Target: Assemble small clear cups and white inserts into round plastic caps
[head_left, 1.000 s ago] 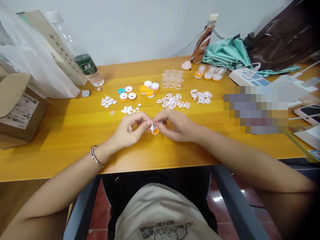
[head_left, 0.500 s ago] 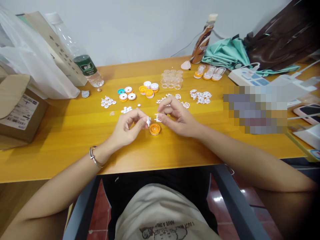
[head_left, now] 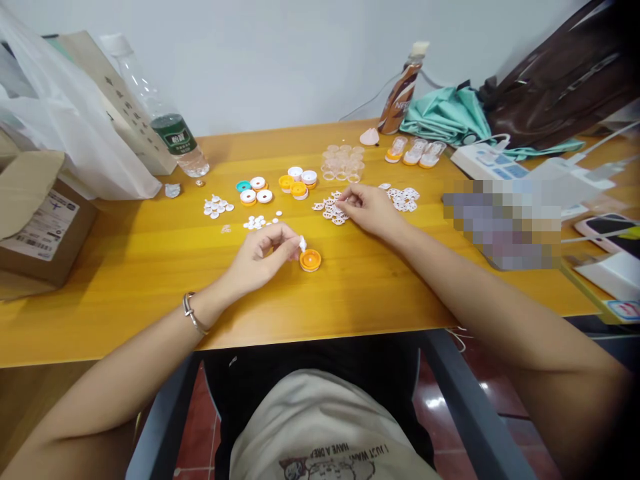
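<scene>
Between thumb and forefinger, my left hand (head_left: pixel 267 257) pinches a small white plastic piece (head_left: pixel 303 244), partly covered by the fingertips. Just below and right of it, a round orange base (head_left: pixel 311 259) with a raised rim sits on the table, touched by neither hand. My right hand (head_left: pixel 367 205) reaches farther out, its fingertips closed on a white openwork piece (head_left: pixel 339 203) at the edge of a pile. Several similar flat white openwork pieces (head_left: pixel 331 213) lie around those fingertips, partly hidden by the hand.
White discs (head_left: pixel 257 222), pegged white parts (head_left: pixel 217 206), coloured round bases (head_left: pixel 286 183) and clear cups (head_left: pixel 343 162) lie beyond the hands. More white pieces (head_left: pixel 404 199) lie right. A carton (head_left: pixel 45 220) and water bottle (head_left: pixel 175 137) stand left; a power strip (head_left: pixel 487 163) lies right.
My right hand has left my left hand's side and moved up and right to the openwork pile. My left hand stays near the orange base, still holding its white piece. The camera view shifted slightly.
</scene>
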The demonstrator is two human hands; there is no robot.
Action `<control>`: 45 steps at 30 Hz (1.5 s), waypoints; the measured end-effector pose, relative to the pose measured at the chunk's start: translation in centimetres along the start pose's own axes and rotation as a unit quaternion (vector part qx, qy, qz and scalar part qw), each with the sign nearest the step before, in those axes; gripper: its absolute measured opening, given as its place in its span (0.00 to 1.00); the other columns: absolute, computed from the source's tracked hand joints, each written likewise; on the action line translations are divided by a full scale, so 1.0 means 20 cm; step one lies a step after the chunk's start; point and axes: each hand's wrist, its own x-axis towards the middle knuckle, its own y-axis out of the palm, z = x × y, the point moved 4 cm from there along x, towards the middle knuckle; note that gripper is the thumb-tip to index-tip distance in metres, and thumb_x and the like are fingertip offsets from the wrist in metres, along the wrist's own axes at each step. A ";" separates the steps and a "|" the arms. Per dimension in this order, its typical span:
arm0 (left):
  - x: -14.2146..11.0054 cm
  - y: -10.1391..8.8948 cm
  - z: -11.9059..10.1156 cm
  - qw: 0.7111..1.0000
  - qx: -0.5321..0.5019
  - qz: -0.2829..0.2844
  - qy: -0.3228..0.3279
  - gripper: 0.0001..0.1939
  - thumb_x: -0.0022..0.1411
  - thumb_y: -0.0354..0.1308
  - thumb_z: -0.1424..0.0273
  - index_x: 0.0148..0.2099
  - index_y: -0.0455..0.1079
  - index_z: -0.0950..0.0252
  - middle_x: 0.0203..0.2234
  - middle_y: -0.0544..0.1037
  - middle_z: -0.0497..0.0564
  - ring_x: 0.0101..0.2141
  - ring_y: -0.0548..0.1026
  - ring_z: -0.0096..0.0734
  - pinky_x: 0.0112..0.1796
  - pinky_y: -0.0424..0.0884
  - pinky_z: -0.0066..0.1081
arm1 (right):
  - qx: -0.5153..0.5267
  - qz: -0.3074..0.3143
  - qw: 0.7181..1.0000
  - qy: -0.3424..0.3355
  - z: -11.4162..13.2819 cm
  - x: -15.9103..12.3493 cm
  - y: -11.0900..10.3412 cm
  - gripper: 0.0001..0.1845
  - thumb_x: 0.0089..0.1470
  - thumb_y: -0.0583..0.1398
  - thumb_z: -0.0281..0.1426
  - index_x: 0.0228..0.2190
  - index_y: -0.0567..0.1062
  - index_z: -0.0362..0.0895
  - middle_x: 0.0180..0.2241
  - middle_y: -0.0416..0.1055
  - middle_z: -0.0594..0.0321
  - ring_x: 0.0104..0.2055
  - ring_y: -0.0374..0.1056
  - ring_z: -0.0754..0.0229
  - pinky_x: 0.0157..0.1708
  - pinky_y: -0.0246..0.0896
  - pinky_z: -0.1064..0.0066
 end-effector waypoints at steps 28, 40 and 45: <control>0.00 0.03 0.03 0.998 0.038 0.050 0.022 0.13 0.62 0.50 0.65 0.28 0.63 0.67 0.22 0.69 0.46 0.25 0.66 0.23 0.29 0.63 0.23 | 0.095 0.087 0.920 -0.370 0.47 -0.26 0.05 0.09 0.58 0.53 0.33 0.39 0.68 0.42 0.28 0.67 0.62 0.31 0.63 0.66 0.34 0.59 0.72; -0.01 0.08 0.03 0.932 0.298 0.150 0.139 0.21 0.64 0.48 0.64 0.59 0.58 0.61 0.51 0.69 0.55 0.50 0.68 0.35 0.51 0.63 0.37 | 0.081 -0.056 0.981 -0.167 0.26 -0.10 -0.06 0.11 0.54 0.57 0.38 0.29 0.70 0.43 0.26 0.68 0.64 0.26 0.61 0.66 0.29 0.57 0.73; -0.02 0.10 0.07 0.904 0.325 0.214 0.180 0.23 0.65 0.47 0.65 0.61 0.55 0.59 0.56 0.64 0.54 0.54 0.65 0.36 0.54 0.62 0.40 | 0.016 -0.122 0.992 -0.030 0.07 0.02 -0.21 0.13 0.55 0.55 0.39 0.28 0.70 0.42 0.22 0.64 0.66 0.24 0.59 0.66 0.27 0.55 0.73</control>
